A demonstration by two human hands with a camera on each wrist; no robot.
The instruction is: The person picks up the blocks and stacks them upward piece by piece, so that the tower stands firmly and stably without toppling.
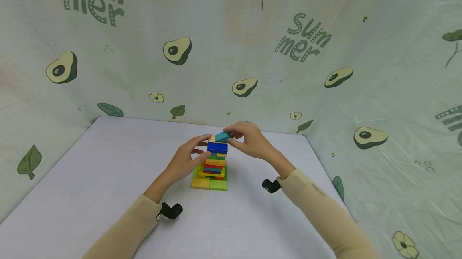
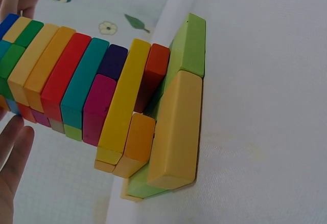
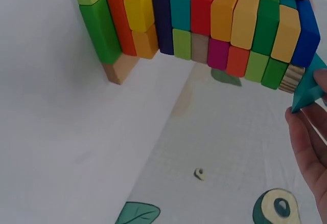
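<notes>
A narrow tower of colorful wooden blocks (image 1: 214,162) rises from a yellow and light-green block base (image 1: 200,183). At its top, my right hand (image 1: 249,139) pinches a teal triangular block (image 1: 222,136) between thumb and fingers. In the right wrist view the teal block (image 3: 306,88) sits tilted against the top end of the tower, beside a ridged wood-colored block (image 3: 292,78). My left hand (image 1: 185,160) is at the tower's upper left, fingers loosely bent around its side near the blue block (image 1: 217,147). Whether its fingertips press the blocks is hard to tell.
The blocks stand on a white-covered table (image 1: 144,158). Behind and beside the table hangs a pale cloth (image 1: 209,18) printed with avocados, leaves and lettering. A black wrist mount (image 1: 171,211) sticks out from the left sleeve, another (image 1: 271,186) from the right sleeve.
</notes>
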